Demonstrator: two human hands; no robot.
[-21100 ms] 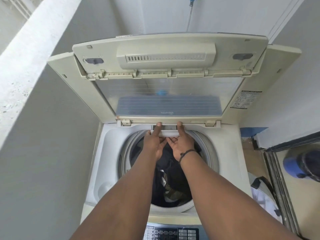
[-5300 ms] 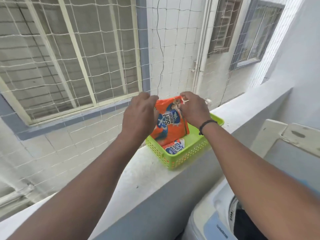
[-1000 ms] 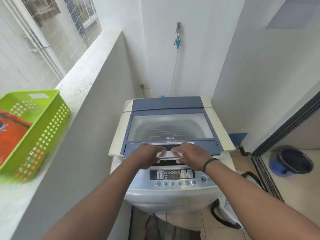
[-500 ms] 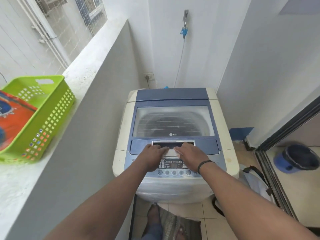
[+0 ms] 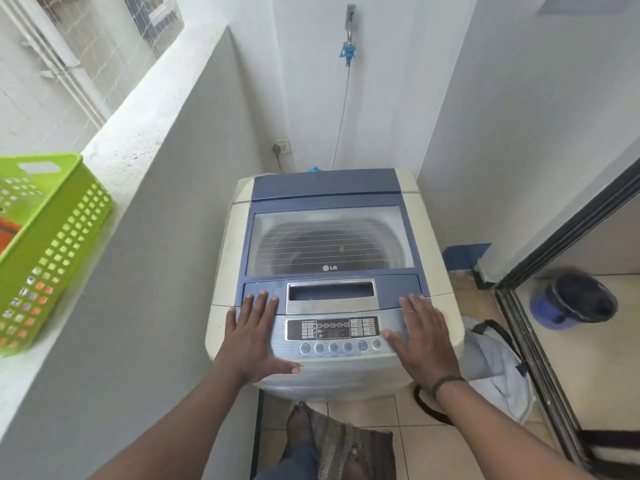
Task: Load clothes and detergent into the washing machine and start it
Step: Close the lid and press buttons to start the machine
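Observation:
The top-loading washing machine [image 5: 330, 188] stands in front of me with its blue lid [image 5: 330, 240] down flat; the drum shows dimly through the clear window. My left hand [image 5: 254, 336] lies flat with fingers spread to the left of the control panel [image 5: 332, 329]. My right hand [image 5: 424, 336] lies flat to the right of it, thumb near the row of round buttons [image 5: 334, 347]. Neither hand holds anything. The orange detergent packet [image 5: 8, 233] sits in the green basket at the far left.
A green plastic basket [image 5: 65, 233] stands on the grey ledge [image 5: 138, 140] at left. A pale cloth bag [image 5: 498, 372] lies on the floor right of the machine. A blue bin [image 5: 571, 303] is beyond the sliding door track. A striped mat [image 5: 343, 445] lies under my feet.
Both hands have left the lid handle at the middle and moved apart, down to either side of the control panel. The lid stays down.

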